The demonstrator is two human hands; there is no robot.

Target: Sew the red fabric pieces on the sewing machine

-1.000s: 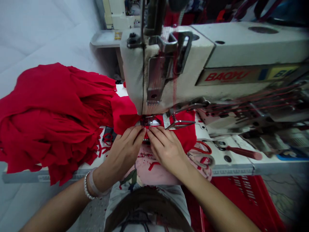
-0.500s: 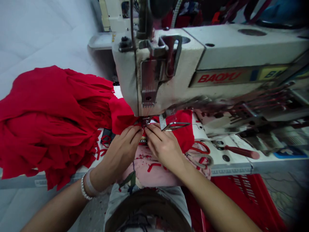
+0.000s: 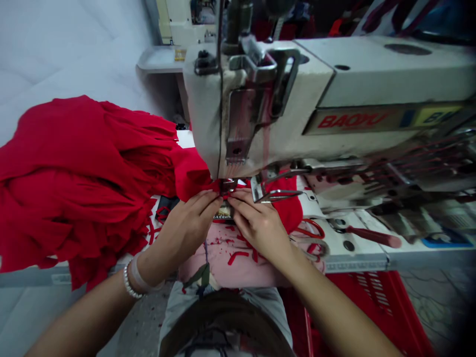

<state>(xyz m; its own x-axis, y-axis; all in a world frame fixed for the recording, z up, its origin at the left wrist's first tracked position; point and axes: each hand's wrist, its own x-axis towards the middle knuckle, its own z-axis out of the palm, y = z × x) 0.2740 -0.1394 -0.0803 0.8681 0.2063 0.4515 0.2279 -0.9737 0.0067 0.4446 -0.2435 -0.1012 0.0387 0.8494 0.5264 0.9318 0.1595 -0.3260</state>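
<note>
The left hand [image 3: 182, 233] and right hand [image 3: 258, 230] grip red fabric [image 3: 191, 173], fingers [image 3: 204, 202] closed, just beside the presser foot [image 3: 227, 186].

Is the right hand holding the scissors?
No, the right hand rests on red fabric, while the scissors lie on the table beside it.

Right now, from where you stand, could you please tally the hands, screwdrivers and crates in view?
Hands: 2 (left hand, right hand)
Screwdrivers: 1 (screwdriver)
Crates: 1 (crate)
Total: 4
</note>
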